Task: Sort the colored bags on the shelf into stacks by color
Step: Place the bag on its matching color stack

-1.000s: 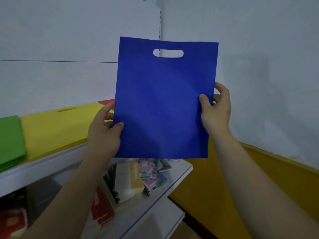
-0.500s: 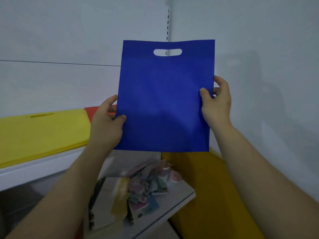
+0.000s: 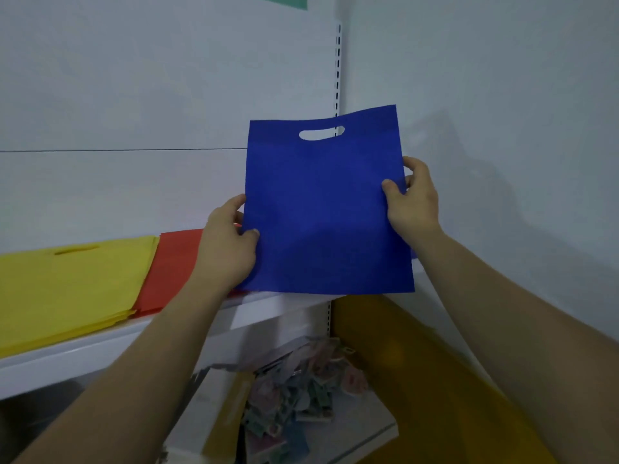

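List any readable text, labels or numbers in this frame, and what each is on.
No text in this frame can be read.
blue bag: plain, no print.
yellow stack and red stack: plain, no print showing.
small packets on the lower shelf: printed, but too blurred to read.
teal sheet at the top edge: cut off, no text visible.

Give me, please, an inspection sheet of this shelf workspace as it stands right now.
Surface: white shelf, with bags lying on it.
Job's things: blue bag held upright in front of the shelf; yellow stack and red stack lie side by side.
Clutter: small colourful packets on the lower shelf.
Hands: left hand grips the bag's left edge, right hand its right edge.
Cables: nothing seen.
Surroundings: white wall, slotted upright, yellow panel below.
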